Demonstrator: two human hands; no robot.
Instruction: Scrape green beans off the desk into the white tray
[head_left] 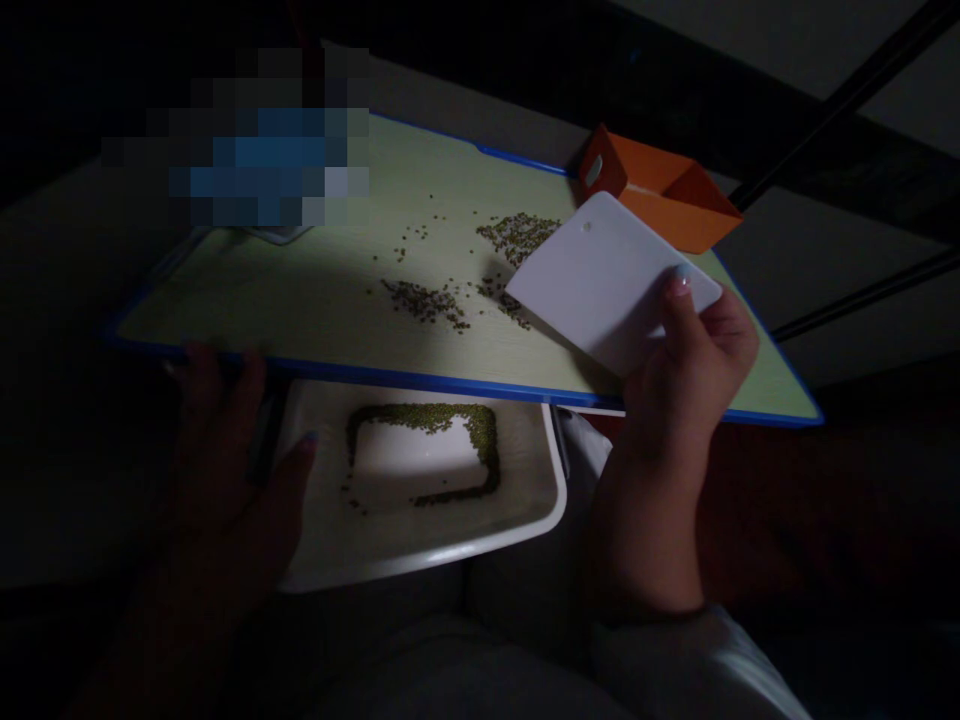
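My right hand [694, 340] grips a flat white plastic scraper [592, 280] with a small hole near one corner, thumb on top. Its edge is tilted over the pale green board [337, 310], beside a loose patch of mung beans [519, 236]. A second patch of mung beans [424, 301] lies left of it. My left hand [232, 460], dim in shadow, has its fingers spread at the board's blue front edge and its thumb by the left side of a white tub [517, 510]. Inside the tub, more mung beans [484, 440] line the edges of the floor.
An orange open box [660, 190] stands at the board's back right corner. Something blue [277, 150] at the back left is blurred out by large pixels. The tub sits partly under the board's front edge, above my lap. Surroundings are very dark.
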